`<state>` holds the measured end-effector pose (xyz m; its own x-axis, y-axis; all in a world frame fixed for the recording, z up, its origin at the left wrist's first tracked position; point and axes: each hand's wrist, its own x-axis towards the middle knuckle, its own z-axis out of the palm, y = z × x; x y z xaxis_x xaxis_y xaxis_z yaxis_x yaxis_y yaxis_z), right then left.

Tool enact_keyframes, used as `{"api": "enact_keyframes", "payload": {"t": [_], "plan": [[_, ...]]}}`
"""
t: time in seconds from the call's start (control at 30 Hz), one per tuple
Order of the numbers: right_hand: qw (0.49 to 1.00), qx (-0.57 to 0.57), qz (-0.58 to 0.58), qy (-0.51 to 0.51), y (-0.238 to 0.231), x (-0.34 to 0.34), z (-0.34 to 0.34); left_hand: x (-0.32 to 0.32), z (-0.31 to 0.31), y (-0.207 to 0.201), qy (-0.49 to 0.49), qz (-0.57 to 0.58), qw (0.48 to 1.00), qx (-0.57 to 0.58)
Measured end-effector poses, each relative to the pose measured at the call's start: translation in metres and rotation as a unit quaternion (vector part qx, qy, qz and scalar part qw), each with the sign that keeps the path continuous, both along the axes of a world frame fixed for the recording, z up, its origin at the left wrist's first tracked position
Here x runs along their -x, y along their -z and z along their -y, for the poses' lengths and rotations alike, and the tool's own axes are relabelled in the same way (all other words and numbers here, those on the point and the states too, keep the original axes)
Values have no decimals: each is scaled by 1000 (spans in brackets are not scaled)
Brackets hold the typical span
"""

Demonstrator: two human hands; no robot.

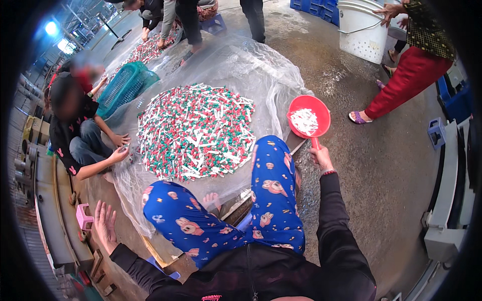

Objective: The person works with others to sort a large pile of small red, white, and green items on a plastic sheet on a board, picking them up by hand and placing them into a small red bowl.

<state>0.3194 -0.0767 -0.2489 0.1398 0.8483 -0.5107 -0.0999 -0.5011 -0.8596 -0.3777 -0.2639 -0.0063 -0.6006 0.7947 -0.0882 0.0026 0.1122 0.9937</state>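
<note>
Your right hand (322, 159) is closed round the handle of a red dipper (325, 114), its fingers wrapped over the grip, with a red band (329, 172) on the wrist just behind it. The dipper's bowl sits just ahead of that hand, its open mouth facing up toward you, and a heap of white pieces (304, 121) lies inside. Your left hand (105, 226) is wide open, fingers stretched out, with nothing to be seen in its grasp; it is held out to your side, well apart from the dipper, and a small pink stool (84, 216) shows just to the left of it. Ahead of and between your two hands, a broad pile (198, 130) of small red, green and white pieces lies on a clear plastic sheet (271, 75), beyond your knees in blue patterned trousers (273, 185). Ahead of your left hand, a crouching co-worker's hands (118, 154) are near the left edge of that pile, and farther on a green basket (114, 93) rests on its side or at a tilt; you cannot tell which. Well beyond your right hand, a person in red trousers (411, 75) has hold of a white bucket (359, 37) above the wet floor (371, 210).
</note>
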Motion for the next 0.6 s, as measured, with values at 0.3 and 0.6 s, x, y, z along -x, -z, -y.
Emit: {"api": "enact_keyframes", "payload": {"t": [0.3,0.6], "plan": [[956,-66,154,-242,35,30,-10,-20,38,19,-21,6,998,65],[987,-36,25,-154,-144,50,30,-24,5,16,-120,-29,981,-151]]}}
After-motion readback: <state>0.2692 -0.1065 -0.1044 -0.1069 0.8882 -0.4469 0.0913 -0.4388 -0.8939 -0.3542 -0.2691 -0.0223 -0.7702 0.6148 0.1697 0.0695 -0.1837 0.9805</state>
